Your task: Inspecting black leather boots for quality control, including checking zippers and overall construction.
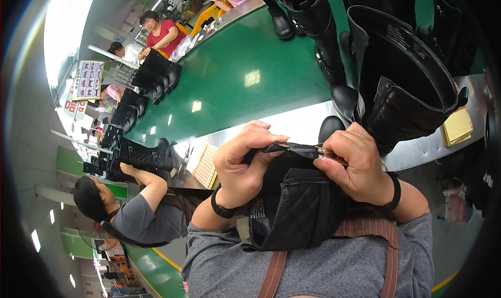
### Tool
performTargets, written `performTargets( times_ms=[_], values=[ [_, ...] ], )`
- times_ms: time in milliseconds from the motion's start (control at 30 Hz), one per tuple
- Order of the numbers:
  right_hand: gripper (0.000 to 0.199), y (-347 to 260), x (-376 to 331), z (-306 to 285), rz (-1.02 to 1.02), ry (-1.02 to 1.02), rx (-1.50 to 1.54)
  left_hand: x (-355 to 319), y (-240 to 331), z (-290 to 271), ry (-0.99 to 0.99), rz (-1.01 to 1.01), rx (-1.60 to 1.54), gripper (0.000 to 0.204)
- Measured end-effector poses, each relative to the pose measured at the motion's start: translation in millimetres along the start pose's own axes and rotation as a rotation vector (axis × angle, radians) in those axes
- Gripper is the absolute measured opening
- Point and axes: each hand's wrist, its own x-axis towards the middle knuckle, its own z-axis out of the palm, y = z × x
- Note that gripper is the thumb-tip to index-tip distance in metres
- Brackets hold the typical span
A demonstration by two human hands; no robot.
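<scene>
A black boot with a quilted shaft lies against my front. Its opening is toward me and its rounded toe points away. Above the shaft, a thin dark strap stretches between my hands. My left hand is closed, thumb and fingers pinching the strap's left part. At the other side my right hand is closed round a small shiny metal piece on the strap, like a buckle; the fingers partly hide it. The boot's middle is covered by my hands and the strap.
Tall black boots crowd the right side, close beyond my right hand. A yellow pad lies on the metal edge. Left stands a patterned sheet stack, near a co-worker handling a boot. Others sit across the green table.
</scene>
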Motion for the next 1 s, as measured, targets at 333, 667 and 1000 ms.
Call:
performTargets(
  times_ms=[333,667,1000],
  values=[
    [0.03,-1,6,6,0.05,-0.023,0.031,3,-3,5,0.02,-0.034,-0.076,0.016],
    [0.026,-7,13,-27,0.249,-0.085,0.252,14,-2,-8,-0.066,0.029,0.071,0.021],
    [0.027,3,-4,-4,-0.01,0.034,-0.059,9,0,3,-0.007,-0.005,0.015,0.022]
  ],
)
